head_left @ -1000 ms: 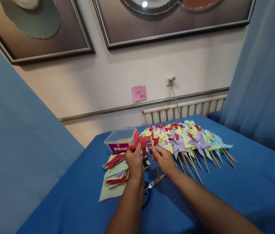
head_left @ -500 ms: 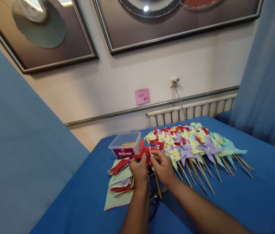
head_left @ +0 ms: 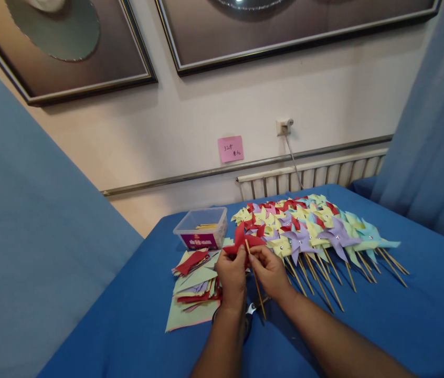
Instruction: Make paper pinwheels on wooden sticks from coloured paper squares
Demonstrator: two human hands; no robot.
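Observation:
Between my hands is a red paper pinwheel (head_left: 240, 236), its folded blades pointing up and out to the sides. My left hand (head_left: 231, 270) is closed on the pinwheel's lower left side, thumb near its middle. A thin wooden stick (head_left: 258, 286) slants down from the pinwheel, its top end lying against the red paper. My right hand (head_left: 271, 268) pinches that stick near the top. Whether the stick is fastened to the paper is hidden by the fingers. Below the hands lie scissors (head_left: 252, 308), partly covered by my left forearm.
Rows of finished pinwheels (head_left: 300, 239) on sticks lie at the right. Stacked coloured paper pieces (head_left: 196, 281) sit left of my hands. Behind them stands a clear plastic box (head_left: 200, 226) with sticks inside. A blue cloth (head_left: 127, 315) covers the table, and a radiator (head_left: 316, 170) runs along the wall.
Both hands still hold the pinwheel and stick. The red blades now stand more upright and spread out, and the left hand has shifted slightly right in view. The camera view has tilted a little.

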